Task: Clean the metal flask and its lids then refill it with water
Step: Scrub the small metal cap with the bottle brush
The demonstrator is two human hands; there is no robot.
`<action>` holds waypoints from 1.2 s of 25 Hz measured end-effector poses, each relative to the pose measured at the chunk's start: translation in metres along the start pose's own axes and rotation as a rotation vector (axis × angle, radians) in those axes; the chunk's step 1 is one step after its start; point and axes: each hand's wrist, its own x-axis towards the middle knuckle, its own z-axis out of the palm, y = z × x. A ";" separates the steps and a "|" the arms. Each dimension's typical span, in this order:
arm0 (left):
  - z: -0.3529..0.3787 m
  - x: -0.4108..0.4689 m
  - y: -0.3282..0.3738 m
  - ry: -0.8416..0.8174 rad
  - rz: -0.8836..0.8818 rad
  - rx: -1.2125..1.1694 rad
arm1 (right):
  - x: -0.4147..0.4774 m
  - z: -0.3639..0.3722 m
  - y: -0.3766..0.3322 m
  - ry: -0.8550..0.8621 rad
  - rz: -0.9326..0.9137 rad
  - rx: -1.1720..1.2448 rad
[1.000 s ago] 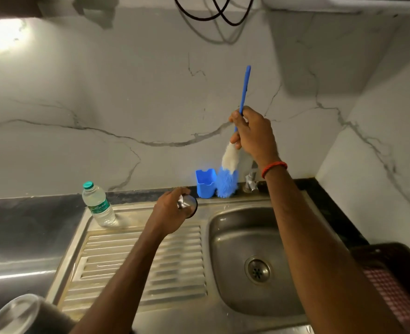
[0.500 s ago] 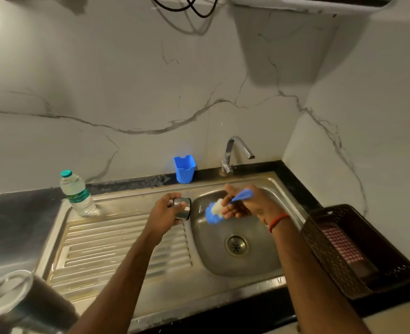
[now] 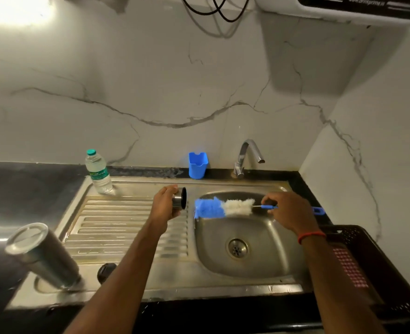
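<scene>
My left hand grips a small metal cup lid on its side, open end facing right, above the drainboard's right edge. My right hand holds a blue-handled bottle brush level over the sink basin, its blue-and-white bristle head pointing left, a short gap from the lid. The metal flask stands at the counter's front left. A small black lid lies on the sink's front rim beside my left forearm.
A plastic water bottle stands at the drainboard's back left. A blue holder cup and the tap sit behind the basin. A dark plastic basket is on the right. A water purifier hangs above.
My right hand brought the brush down from upright near the blue holder and turned it level over the basin, head toward the lid. The view tilted down, showing the flask and black lid.
</scene>
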 end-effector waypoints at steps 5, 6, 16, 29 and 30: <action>0.008 -0.014 -0.009 0.085 -0.003 -0.044 | 0.001 -0.013 0.037 0.171 -0.060 0.143; 0.010 -0.017 -0.011 0.093 -0.007 -0.066 | 0.003 -0.020 0.043 0.211 -0.098 0.169; 0.051 -0.043 -0.023 0.084 0.007 0.038 | 0.023 -0.024 0.060 0.356 -0.445 0.228; 0.078 -0.030 -0.012 0.063 -0.084 0.011 | 0.040 -0.007 0.073 0.105 -0.317 0.225; 0.079 -0.028 -0.012 0.017 -0.126 0.040 | 0.043 -0.009 0.074 0.287 -0.401 0.205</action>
